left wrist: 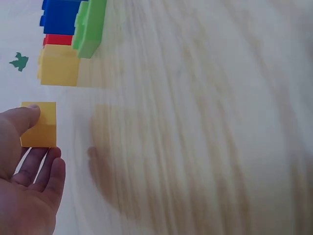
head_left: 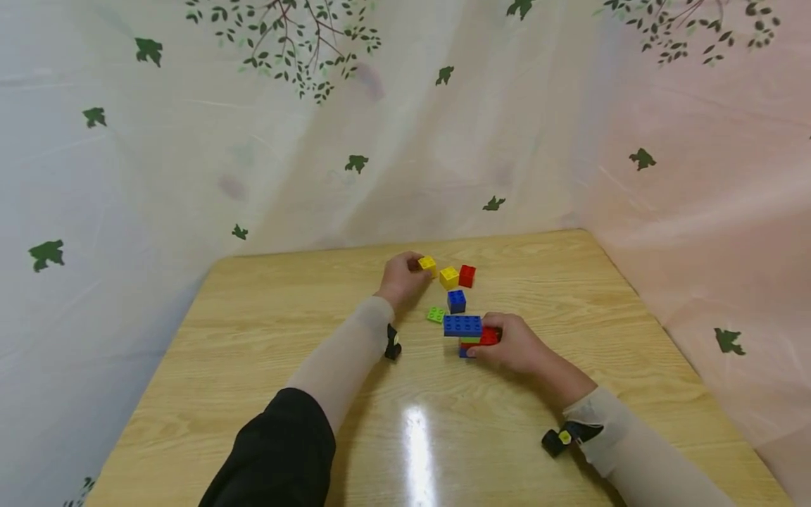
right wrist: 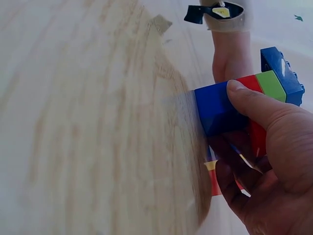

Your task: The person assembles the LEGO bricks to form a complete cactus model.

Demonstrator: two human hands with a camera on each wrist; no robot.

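My left hand (head_left: pixel 404 280) pinches a yellow building brick (head_left: pixel 427 265) between thumb and fingers. In the left wrist view this yellow brick (left wrist: pixel 41 125) is raised off the tabletop. With thumb and fingers, my right hand (head_left: pixel 516 345) grips a stack of bricks (head_left: pixel 462 326). A long blue brick is on its top, a green one below, then a red one that juts toward the palm. At the bottom of the stack a blue brick (right wrist: pixel 220 107) lies under my thumb, near the table; contact with it is unclear.
Between the hands stand a loose blue brick (head_left: pixel 456 302) and a flat green brick (head_left: pixel 435 315). Farther back, a second yellow brick (head_left: pixel 449 277) sits beside a red brick (head_left: pixel 467 276). The wooden table (head_left: pixel 285 303) meets a leaf-printed curtain (head_left: pixel 291 183) behind.
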